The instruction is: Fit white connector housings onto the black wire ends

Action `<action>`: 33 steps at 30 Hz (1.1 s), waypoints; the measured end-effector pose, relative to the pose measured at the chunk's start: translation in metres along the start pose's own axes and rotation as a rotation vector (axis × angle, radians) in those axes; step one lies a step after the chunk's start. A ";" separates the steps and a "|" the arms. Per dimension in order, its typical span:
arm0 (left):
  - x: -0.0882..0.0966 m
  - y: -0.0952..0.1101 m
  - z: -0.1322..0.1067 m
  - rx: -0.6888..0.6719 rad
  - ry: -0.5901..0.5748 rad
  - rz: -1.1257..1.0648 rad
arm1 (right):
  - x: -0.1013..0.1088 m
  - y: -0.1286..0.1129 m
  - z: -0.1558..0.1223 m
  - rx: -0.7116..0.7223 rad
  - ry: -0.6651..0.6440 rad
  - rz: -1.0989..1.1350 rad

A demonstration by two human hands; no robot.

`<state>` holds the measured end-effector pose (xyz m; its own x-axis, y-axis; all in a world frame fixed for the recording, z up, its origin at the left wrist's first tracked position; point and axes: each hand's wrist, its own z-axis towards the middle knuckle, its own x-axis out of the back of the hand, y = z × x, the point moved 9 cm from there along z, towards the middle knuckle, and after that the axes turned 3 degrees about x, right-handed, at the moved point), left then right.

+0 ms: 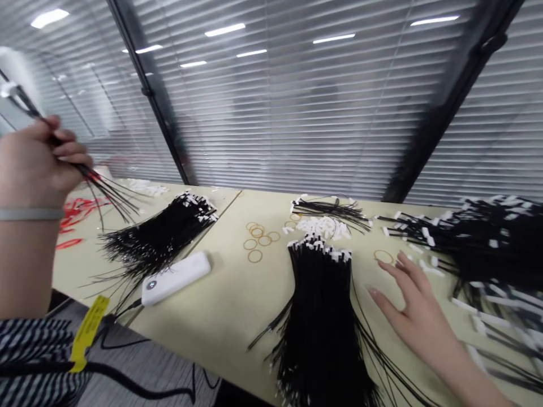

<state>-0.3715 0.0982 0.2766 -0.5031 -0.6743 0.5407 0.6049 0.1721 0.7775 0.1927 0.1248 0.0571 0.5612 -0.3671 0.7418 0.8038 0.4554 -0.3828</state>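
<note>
My left hand [36, 164] is raised at the left edge, its fingers closed around a thin bunch of black wires [106, 192] that slants down toward the table. My right hand [407, 299] lies over the table with its fingers spread and holds nothing. Its fingertips are just short of a rubber band [383, 256] and some loose white connectors [428, 265]. To its left lies a thick bundle of black wires with white ends [320, 305]. Another large heap of black wires [483, 243] lies to its right.
A further wire bundle [161, 237] lies at the left by a white power bank [176, 278] with a cable and yellow tag [87, 330]. Several rubber bands [257, 240] and a pile of white connectors [322, 226] sit mid-table. Red loops [78, 209] lie far left. Blinds behind glass close off the back.
</note>
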 end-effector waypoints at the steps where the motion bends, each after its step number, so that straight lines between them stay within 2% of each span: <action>1: -0.004 0.012 -0.013 -0.027 -0.019 -0.075 | 0.003 -0.008 0.005 0.001 -0.008 0.051; 2: -0.015 0.025 -0.028 -0.047 -0.066 -0.174 | 0.004 -0.019 0.011 0.008 -0.035 0.119; 4: -0.048 0.049 -0.064 -0.061 -0.187 -0.331 | 0.003 -0.052 0.023 0.040 -0.149 0.299; 6: -0.099 0.072 -0.109 0.043 -0.444 -0.667 | -0.001 -0.096 0.030 0.090 -0.306 0.492; 8: -0.139 0.096 -0.154 0.129 -0.596 -0.876 | -0.003 -0.138 0.032 0.102 -0.455 0.682; 10: -0.168 0.125 -0.194 0.109 -0.779 -1.066 | -0.002 -0.174 0.030 0.113 -0.558 0.878; 12: -0.186 0.146 -0.221 0.050 -0.898 -1.164 | 0.002 -0.192 0.027 0.100 -0.589 0.993; 14: -0.196 0.157 -0.232 -0.007 -0.947 -1.199 | 0.004 -0.192 0.021 0.023 -0.603 1.027; 17: -0.210 0.160 -0.231 -0.056 -0.964 -1.223 | 0.010 -0.170 0.009 -0.098 -0.535 0.977; 20: -0.231 0.153 -0.225 -0.028 -0.959 -1.228 | 0.013 -0.148 -0.009 -0.260 -0.464 1.108; 23: -0.253 0.146 -0.229 0.043 -0.981 -1.239 | 0.008 -0.131 -0.024 -0.397 -0.386 1.198; 25: -0.263 0.145 -0.239 0.096 -1.018 -1.254 | 0.010 -0.122 -0.025 -0.394 -0.265 1.101; 28: -0.268 0.146 -0.263 0.228 -1.172 -1.281 | 0.016 -0.122 -0.019 -0.269 -0.130 0.905; 29: -0.267 0.147 -0.272 0.274 -1.236 -1.287 | 0.015 -0.127 -0.017 -0.216 -0.143 0.874; 31: -0.259 0.148 -0.285 0.328 -1.325 -1.293 | 0.003 -0.139 -0.019 -0.166 -0.285 0.915; 33: -0.250 0.148 -0.286 0.318 -1.337 -1.297 | -0.012 -0.147 -0.028 -0.225 -0.469 1.013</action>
<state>0.0206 0.0871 0.1649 -0.6710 0.4210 -0.6104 -0.5330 0.2984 0.7918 0.0731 0.0394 0.0886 0.8815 0.4479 0.1496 0.0664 0.1961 -0.9783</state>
